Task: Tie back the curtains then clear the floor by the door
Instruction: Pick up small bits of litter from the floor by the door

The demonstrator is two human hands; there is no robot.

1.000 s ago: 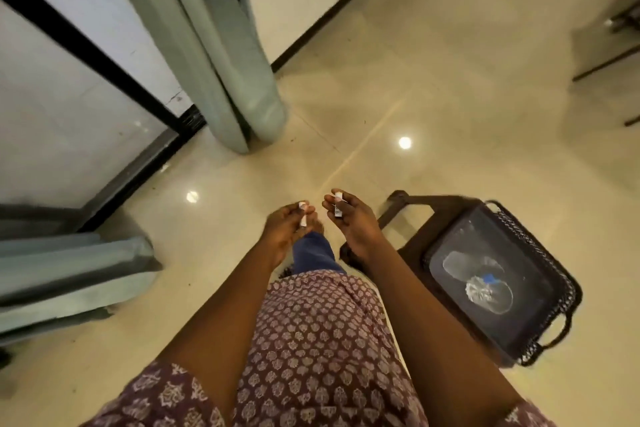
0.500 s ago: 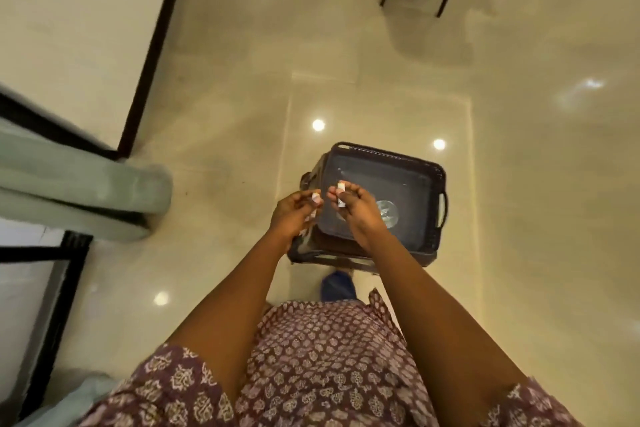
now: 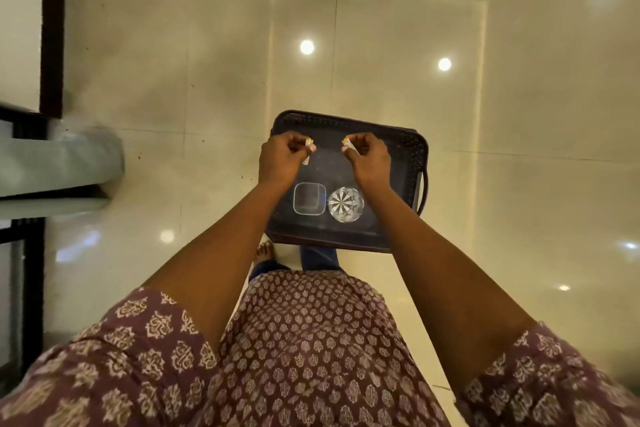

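Observation:
I look straight down at a dark plastic basket [image 3: 410,146] on the glossy floor. My left hand [image 3: 282,158] pinches a small white scrap [image 3: 308,150] with a yellowish tip. My right hand [image 3: 369,158] pinches a second small white scrap [image 3: 347,144]. Both hands hover over the far half of the basket, a short gap between them. Inside the basket lie a clear square container [image 3: 309,198] and a clear cut-glass piece [image 3: 345,204]. A pale green curtain [image 3: 59,163] bunches at the left edge.
A black door frame [image 3: 52,28] runs along the left wall, with more dark framing [image 3: 33,288] lower left. My bare foot [image 3: 266,253] stands just behind the basket. Cream floor tiles [image 3: 519,114] with light reflections spread ahead and to the right.
The view swung from the curtain to directly above the basket. My hands, each still pinching a scrap, have spread slightly apart over the basket.

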